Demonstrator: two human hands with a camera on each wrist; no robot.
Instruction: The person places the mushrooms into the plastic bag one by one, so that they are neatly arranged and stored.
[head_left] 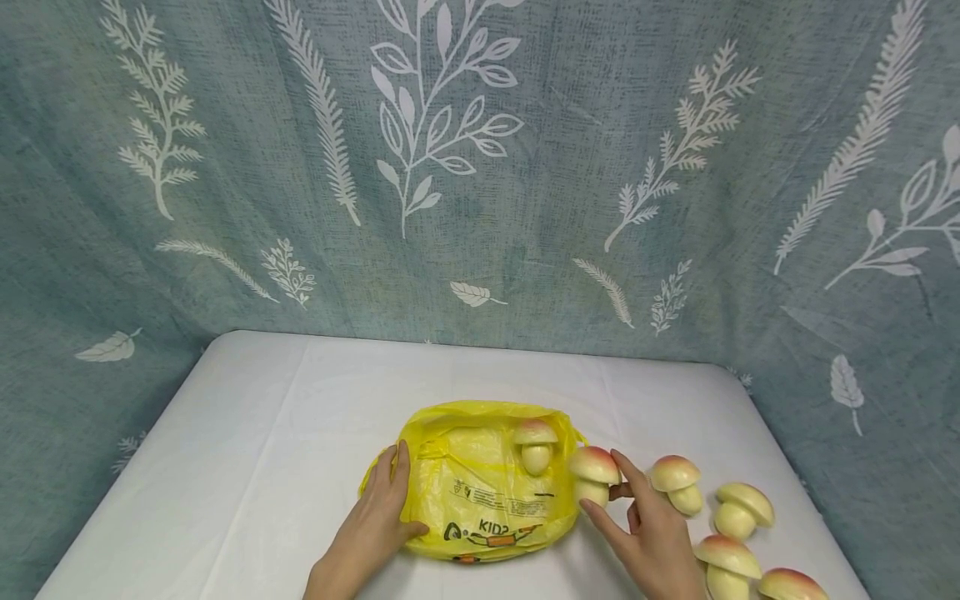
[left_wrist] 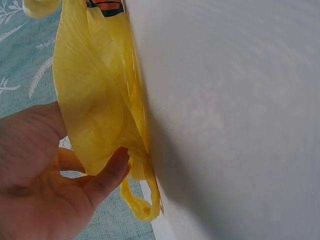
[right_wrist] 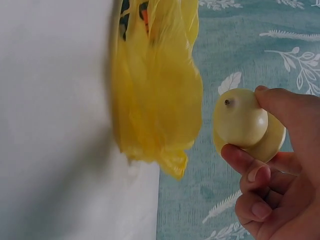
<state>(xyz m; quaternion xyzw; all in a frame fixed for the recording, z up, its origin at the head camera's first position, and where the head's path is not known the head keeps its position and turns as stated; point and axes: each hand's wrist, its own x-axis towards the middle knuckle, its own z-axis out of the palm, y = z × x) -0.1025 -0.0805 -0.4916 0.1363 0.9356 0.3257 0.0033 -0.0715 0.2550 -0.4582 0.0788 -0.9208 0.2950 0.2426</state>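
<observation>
A yellow plastic bag (head_left: 457, 454) with printed lettering lies on its side with its mouth spread open. My left hand (head_left: 381, 504) grips its left edge, the film between thumb and fingers in the left wrist view. Inside the bag, toward its right side, rests one toy mushroom (head_left: 536, 457). At the right edge of the bag my right hand (head_left: 651, 533) pinches another toy mushroom (head_left: 594, 477), with a cream stem and a red-tinged cap. The right wrist view shows the round stem end of this mushroom (right_wrist: 240, 115) raised beside the bag (right_wrist: 157, 95), a gap between them.
Several more toy mushrooms (head_left: 742, 510) lie at the right, beside and beyond my right hand. White cloth covers the table (head_left: 247, 467). A blue-green curtain with white leaf prints (head_left: 480, 167) hangs behind the table and at both sides.
</observation>
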